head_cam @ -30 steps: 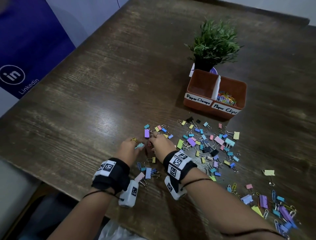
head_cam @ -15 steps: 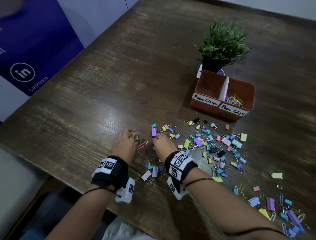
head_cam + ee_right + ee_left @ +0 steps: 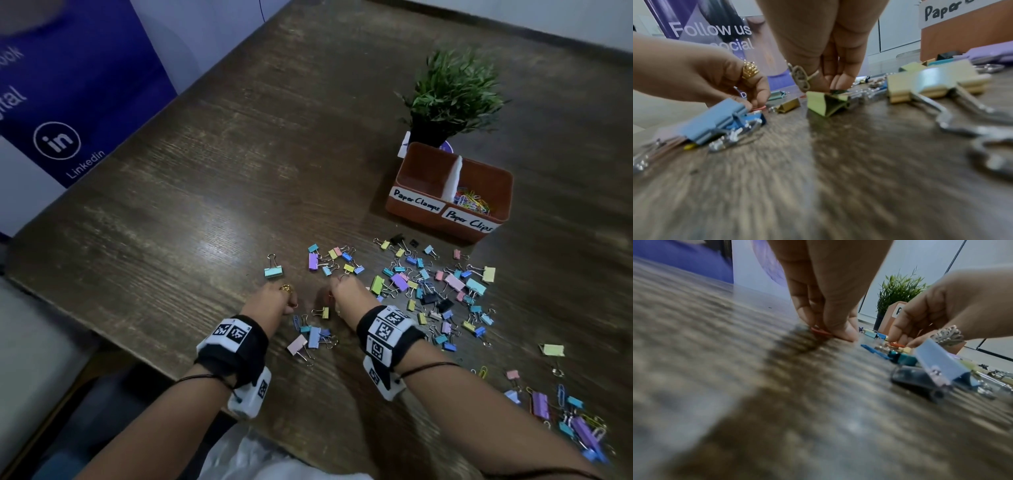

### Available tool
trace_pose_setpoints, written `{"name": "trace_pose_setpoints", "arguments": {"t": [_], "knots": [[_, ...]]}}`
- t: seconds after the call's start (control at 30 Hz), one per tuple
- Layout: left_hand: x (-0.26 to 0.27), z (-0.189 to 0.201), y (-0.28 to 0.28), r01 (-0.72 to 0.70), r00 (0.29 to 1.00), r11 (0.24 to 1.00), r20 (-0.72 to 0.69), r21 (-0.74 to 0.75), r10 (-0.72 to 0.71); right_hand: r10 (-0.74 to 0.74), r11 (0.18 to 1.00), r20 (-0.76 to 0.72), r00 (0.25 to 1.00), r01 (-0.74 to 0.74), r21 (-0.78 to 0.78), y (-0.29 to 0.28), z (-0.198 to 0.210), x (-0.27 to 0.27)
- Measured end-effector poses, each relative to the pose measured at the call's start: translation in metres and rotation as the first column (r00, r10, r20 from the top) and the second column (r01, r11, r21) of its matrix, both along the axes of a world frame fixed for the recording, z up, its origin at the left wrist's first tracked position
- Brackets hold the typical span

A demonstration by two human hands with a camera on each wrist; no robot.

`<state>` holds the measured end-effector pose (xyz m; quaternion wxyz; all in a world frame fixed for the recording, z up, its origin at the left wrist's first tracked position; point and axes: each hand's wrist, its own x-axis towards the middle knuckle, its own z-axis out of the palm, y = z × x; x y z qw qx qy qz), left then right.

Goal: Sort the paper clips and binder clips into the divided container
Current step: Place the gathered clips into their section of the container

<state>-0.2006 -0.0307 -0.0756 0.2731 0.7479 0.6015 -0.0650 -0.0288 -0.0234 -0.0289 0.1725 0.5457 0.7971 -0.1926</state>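
My left hand (image 3: pixel 828 334) presses its fingertips down on the table and pinches a red paper clip (image 3: pixel 821 332); in the head view it sits near the table's front (image 3: pixel 275 299). My right hand (image 3: pixel 898 342) is just to its right (image 3: pixel 339 293), fingers curled down onto a small orange paper clip (image 3: pixel 896 345), right behind a green binder clip (image 3: pixel 825 104). Many pastel binder clips (image 3: pixel 431 284) lie scattered to the right. The brown divided container (image 3: pixel 421 164) stands further back; paper clips (image 3: pixel 471 200) fill its right compartment.
A teal binder clip (image 3: pixel 274 272) lies alone just beyond my left hand. A small cluster of blue and pink binder clips (image 3: pixel 311 337) sits between my wrists. A potted plant (image 3: pixel 452 92) stands behind the container. More clips (image 3: pixel 568 421) lie at the front right.
The teal binder clip that was at my left fingers now lies on the table. My left hand pulled back onto the paper clip that lay between my hands. The right hand barely moved.
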Motion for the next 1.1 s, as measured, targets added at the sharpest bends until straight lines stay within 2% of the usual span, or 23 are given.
{"name": "trace_pose_setpoints", "arguments": {"t": [0.1,0.23,0.3,0.5,0.63,0.73,0.8,0.87,0.97,1.03,1.1], "knots": [[-0.002,0.004,0.000,-0.033,0.999,0.993,0.017,-0.113,0.035,-0.030,0.999,-0.031,0.999,0.030,0.011,-0.005,-0.001,0.002],[0.006,0.025,-0.004,0.108,0.983,0.971,-0.126,-0.215,-0.137,-0.049,0.999,-0.074,0.996,0.049,0.002,-0.003,0.002,0.002],[0.009,0.029,-0.011,0.196,0.960,0.965,-0.168,-0.175,-0.225,-0.044,0.999,-0.090,0.995,0.046,0.016,-0.004,0.002,0.003],[0.014,0.031,-0.021,0.292,0.946,0.956,-0.138,-0.026,-0.293,-0.156,0.985,-0.162,0.974,0.166,0.049,-0.008,-0.014,0.011],[0.019,0.036,-0.023,0.357,0.910,0.934,-0.219,-0.017,-0.352,-0.299,0.951,-0.172,0.938,0.308,0.026,-0.004,-0.018,0.015],[0.019,0.037,-0.020,0.331,0.905,0.939,-0.253,-0.091,-0.343,-0.372,0.924,-0.245,0.895,0.383,-0.006,-0.001,-0.020,0.023],[0.019,0.038,-0.015,0.230,0.946,0.965,-0.204,-0.123,-0.251,-0.408,0.910,-0.311,0.859,0.409,-0.065,0.001,-0.021,0.031],[0.021,0.038,-0.010,0.135,0.984,0.986,-0.101,-0.095,-0.144,-0.446,0.892,-0.361,0.819,0.439,-0.107,0.001,-0.019,0.039],[0.035,0.044,-0.002,-0.017,0.996,0.995,0.089,-0.095,0.026,-0.465,0.857,-0.511,0.723,0.513,-0.054,-0.004,-0.011,0.053],[0.049,0.050,0.009,-0.056,0.985,0.997,0.159,-0.048,0.063,-0.491,0.812,-0.587,0.644,0.582,-0.040,-0.003,-0.002,0.066],[0.067,0.059,0.026,-0.035,0.980,0.999,0.197,0.025,0.030,-0.499,0.764,-0.650,0.574,0.645,-0.017,0.004,0.010,0.086]]}}
